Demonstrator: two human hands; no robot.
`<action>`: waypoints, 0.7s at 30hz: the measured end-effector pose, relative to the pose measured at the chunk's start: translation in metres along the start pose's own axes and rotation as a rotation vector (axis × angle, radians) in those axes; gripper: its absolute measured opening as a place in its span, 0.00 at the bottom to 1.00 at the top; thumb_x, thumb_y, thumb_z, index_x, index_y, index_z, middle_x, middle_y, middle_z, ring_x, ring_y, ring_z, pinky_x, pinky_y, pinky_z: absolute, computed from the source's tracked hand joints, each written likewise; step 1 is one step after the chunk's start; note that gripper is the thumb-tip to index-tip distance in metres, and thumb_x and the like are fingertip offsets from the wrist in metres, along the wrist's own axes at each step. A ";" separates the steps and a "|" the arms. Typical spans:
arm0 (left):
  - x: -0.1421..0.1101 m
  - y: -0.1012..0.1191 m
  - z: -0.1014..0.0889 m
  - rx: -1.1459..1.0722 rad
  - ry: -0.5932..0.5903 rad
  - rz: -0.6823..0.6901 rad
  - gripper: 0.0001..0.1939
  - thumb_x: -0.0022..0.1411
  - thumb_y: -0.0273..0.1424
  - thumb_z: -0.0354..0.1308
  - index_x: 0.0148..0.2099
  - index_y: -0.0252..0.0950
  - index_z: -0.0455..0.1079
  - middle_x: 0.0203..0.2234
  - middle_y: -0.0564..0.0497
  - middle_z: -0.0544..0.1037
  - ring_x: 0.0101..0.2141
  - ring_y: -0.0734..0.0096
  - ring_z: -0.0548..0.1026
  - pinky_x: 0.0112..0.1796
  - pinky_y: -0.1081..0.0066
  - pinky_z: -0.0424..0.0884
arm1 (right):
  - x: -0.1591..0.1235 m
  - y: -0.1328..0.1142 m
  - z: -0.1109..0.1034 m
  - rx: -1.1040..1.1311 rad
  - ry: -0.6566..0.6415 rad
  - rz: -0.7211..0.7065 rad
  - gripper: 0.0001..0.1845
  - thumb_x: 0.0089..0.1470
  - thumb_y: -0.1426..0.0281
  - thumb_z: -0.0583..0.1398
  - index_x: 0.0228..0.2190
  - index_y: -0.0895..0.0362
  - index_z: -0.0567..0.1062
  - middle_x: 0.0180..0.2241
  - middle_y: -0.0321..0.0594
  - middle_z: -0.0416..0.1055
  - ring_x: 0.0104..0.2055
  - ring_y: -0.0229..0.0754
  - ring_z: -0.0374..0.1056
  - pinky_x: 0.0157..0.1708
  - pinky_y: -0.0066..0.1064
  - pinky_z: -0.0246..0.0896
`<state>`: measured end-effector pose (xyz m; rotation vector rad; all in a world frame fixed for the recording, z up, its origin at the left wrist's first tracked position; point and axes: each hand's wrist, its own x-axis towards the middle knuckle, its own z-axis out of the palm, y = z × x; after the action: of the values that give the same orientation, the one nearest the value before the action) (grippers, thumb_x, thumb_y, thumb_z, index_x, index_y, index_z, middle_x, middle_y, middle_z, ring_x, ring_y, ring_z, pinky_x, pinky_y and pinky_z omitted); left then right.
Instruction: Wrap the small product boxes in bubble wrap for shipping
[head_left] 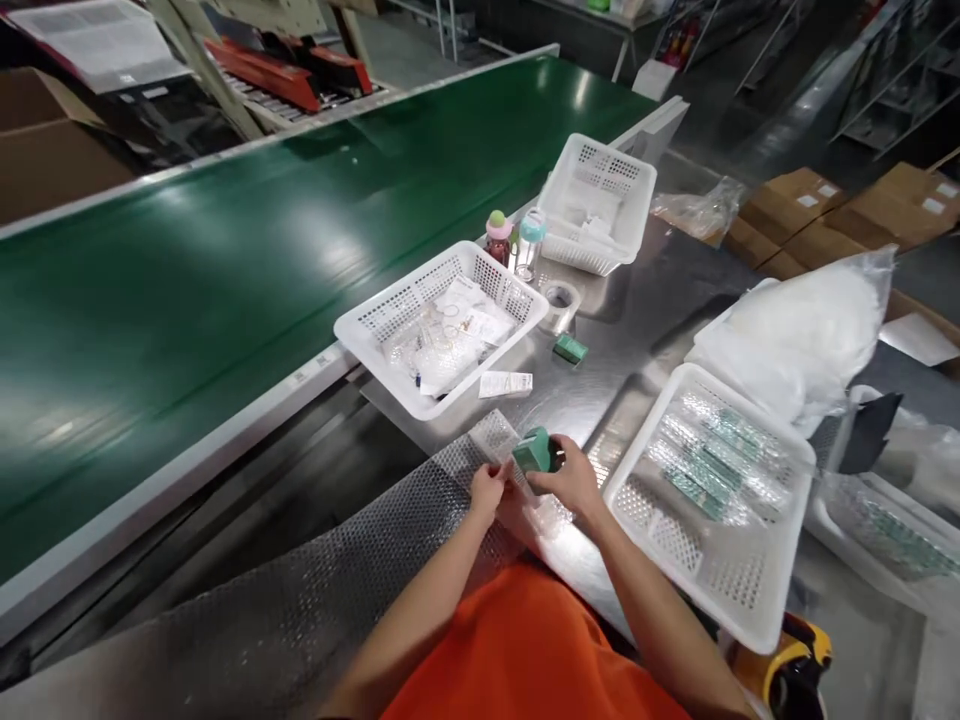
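My right hand (576, 482) grips a small green box (532, 452) between thumb and fingers, over the end of a long sheet of bubble wrap (405, 520). Beside it, my left hand (489, 492) pinches the edge of the bubble wrap. The sheet runs away to the lower left. Another small green box (571, 349) lies on the metal table farther forward. To the right of my right hand stands a white basket (780, 560) with several green items wrapped in bubble wrap (709, 465).
A green conveyor belt (247, 240) runs along the left. Ahead are a white basket of bagged small goods (431, 400), a paper slip (506, 384), a clear tape roll (561, 302), two bottles (531, 240) and another white basket (637, 200). Cardboard boxes (799, 205) stand at right.
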<state>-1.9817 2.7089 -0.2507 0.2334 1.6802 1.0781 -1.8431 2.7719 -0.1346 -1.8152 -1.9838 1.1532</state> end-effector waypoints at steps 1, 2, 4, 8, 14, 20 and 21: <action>-0.002 0.003 -0.003 -0.039 -0.036 -0.030 0.26 0.48 0.53 0.69 0.28 0.37 0.65 0.19 0.51 0.74 0.21 0.68 0.74 0.22 0.71 0.70 | -0.010 -0.001 0.007 0.042 -0.042 0.034 0.36 0.39 0.62 0.70 0.51 0.55 0.72 0.47 0.42 0.76 0.43 0.46 0.73 0.42 0.35 0.67; -0.006 0.006 -0.008 -0.081 -0.077 -0.058 0.27 0.47 0.54 0.69 0.28 0.37 0.64 0.19 0.51 0.74 0.20 0.68 0.74 0.21 0.71 0.69 | -0.017 -0.002 0.014 0.075 -0.080 0.061 0.34 0.39 0.63 0.70 0.50 0.55 0.72 0.46 0.42 0.76 0.42 0.46 0.73 0.42 0.35 0.67; -0.015 0.013 -0.020 -0.161 -0.158 -0.098 0.28 0.46 0.56 0.68 0.29 0.36 0.66 0.21 0.50 0.76 0.22 0.67 0.75 0.21 0.71 0.69 | -0.025 -0.002 0.023 0.137 -0.150 0.094 0.31 0.38 0.65 0.70 0.47 0.56 0.74 0.43 0.42 0.77 0.42 0.46 0.73 0.40 0.34 0.68; -0.043 0.021 -0.048 -0.306 -0.344 -0.122 0.32 0.48 0.60 0.65 0.37 0.34 0.73 0.32 0.43 0.80 0.31 0.62 0.79 0.30 0.65 0.76 | -0.029 -0.005 0.032 0.263 -0.276 0.139 0.28 0.38 0.67 0.69 0.44 0.58 0.75 0.42 0.41 0.78 0.40 0.45 0.73 0.36 0.31 0.68; -0.074 0.019 -0.064 -0.550 -0.466 -0.178 0.28 0.36 0.40 0.79 0.40 0.37 0.74 0.35 0.51 0.80 0.34 0.67 0.77 0.34 0.67 0.76 | -0.042 -0.031 0.044 -0.081 -0.201 0.180 0.33 0.38 0.64 0.70 0.49 0.57 0.74 0.46 0.43 0.77 0.46 0.49 0.73 0.42 0.34 0.65; -0.078 0.024 -0.065 -0.673 -0.381 -0.216 0.26 0.34 0.36 0.80 0.36 0.35 0.74 0.29 0.54 0.78 0.28 0.73 0.76 0.31 0.71 0.73 | -0.056 -0.046 0.057 -0.321 -0.044 0.060 0.31 0.43 0.63 0.68 0.50 0.58 0.71 0.47 0.45 0.74 0.48 0.50 0.70 0.40 0.34 0.61; -0.079 0.025 -0.065 -0.680 -0.366 -0.209 0.26 0.34 0.36 0.80 0.35 0.35 0.74 0.29 0.54 0.78 0.29 0.73 0.76 0.32 0.71 0.73 | -0.057 -0.046 0.059 -0.363 -0.002 0.028 0.30 0.44 0.63 0.67 0.49 0.59 0.71 0.47 0.46 0.73 0.48 0.50 0.70 0.41 0.34 0.60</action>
<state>-2.0127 2.6393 -0.1785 -0.1743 0.9242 1.2893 -1.9020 2.6997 -0.1245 -2.0101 -2.2958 0.8413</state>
